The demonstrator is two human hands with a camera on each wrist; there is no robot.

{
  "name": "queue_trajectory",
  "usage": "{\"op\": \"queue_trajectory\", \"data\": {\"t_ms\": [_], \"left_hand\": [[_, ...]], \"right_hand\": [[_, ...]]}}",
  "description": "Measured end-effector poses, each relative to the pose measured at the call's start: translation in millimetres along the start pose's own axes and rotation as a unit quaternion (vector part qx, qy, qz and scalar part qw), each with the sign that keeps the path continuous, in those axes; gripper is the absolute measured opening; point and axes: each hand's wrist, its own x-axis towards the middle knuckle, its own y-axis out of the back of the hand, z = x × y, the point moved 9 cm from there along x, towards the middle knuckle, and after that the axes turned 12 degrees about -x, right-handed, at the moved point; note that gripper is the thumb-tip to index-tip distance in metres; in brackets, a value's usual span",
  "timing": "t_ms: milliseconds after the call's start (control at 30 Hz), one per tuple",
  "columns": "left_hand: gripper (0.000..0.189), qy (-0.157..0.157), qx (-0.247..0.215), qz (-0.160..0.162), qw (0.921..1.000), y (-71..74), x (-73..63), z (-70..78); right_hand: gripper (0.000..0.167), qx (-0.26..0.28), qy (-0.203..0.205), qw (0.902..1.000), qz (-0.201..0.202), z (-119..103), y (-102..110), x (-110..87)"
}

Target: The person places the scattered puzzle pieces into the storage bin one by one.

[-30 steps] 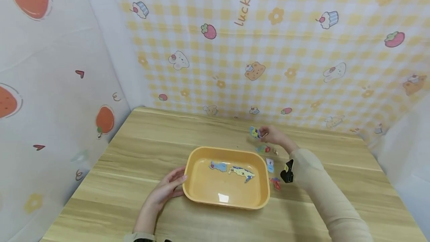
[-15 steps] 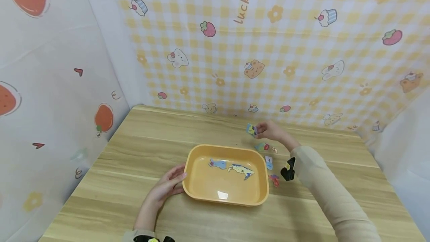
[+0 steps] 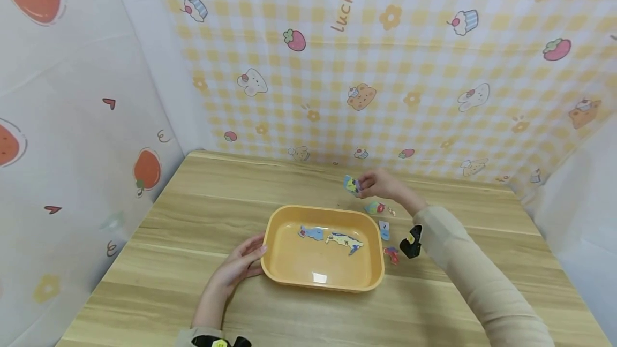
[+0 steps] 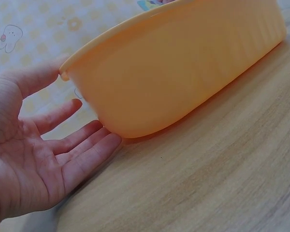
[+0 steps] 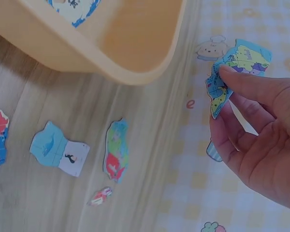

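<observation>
My right hand (image 3: 381,184) pinches a flat map puzzle piece (image 3: 351,185), blue, yellow and purple, raised behind the tray. In the right wrist view the thumb lies on the printed face of this piece (image 5: 246,60). At the left end of the yellow plastic tray (image 3: 294,269), my left hand (image 3: 237,265) rests with fairly straight fingers. The left wrist view has that hand (image 4: 43,150) with its thumb at the tray's rim and fingertips against the lower wall. Inside the tray lie a blue piece (image 3: 312,233) and a cream-and-blue piece (image 3: 345,240).
Right of the tray, several loose pieces lie on the wooden table: a green-and-red one (image 3: 374,207), a tiny one (image 3: 392,211), a blue-and-white one (image 3: 384,231) and a red-and-blue one (image 3: 391,255). Patterned cloth (image 3: 308,68) hangs behind the table.
My right hand has moved slightly left with the pinched puzzle piece, behind the tray's far rim. The left hand stays at the tray's left end. The head view has shifted a little.
</observation>
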Motion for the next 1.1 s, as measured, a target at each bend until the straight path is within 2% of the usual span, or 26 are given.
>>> {"op": "queue_trajectory", "data": {"t_ms": [333,600,767,1100], "left_hand": [[0.066,0.001,0.004,0.001,1.0000,0.8,0.2,0.3],[0.066,0.004,0.003,0.003,1.0000,0.5,-0.1,0.1],[0.066,0.004,0.001,0.003,1.0000,0.1,-0.5,-0.4],[0.065,0.007,0.006,0.008,0.9999,1.2,1.5,-1.3]], "right_hand": [[0.037,-0.015,0.000,0.9995,-0.028,-24,-16,2.0],[0.028,-0.027,0.034,0.9965,-0.071,-51,-39,1.7],[0.029,-0.027,0.054,0.9934,-0.097,-65,-54,1.2],[0.030,-0.050,0.067,0.9892,-0.120,-82,-82,8.0]]}}
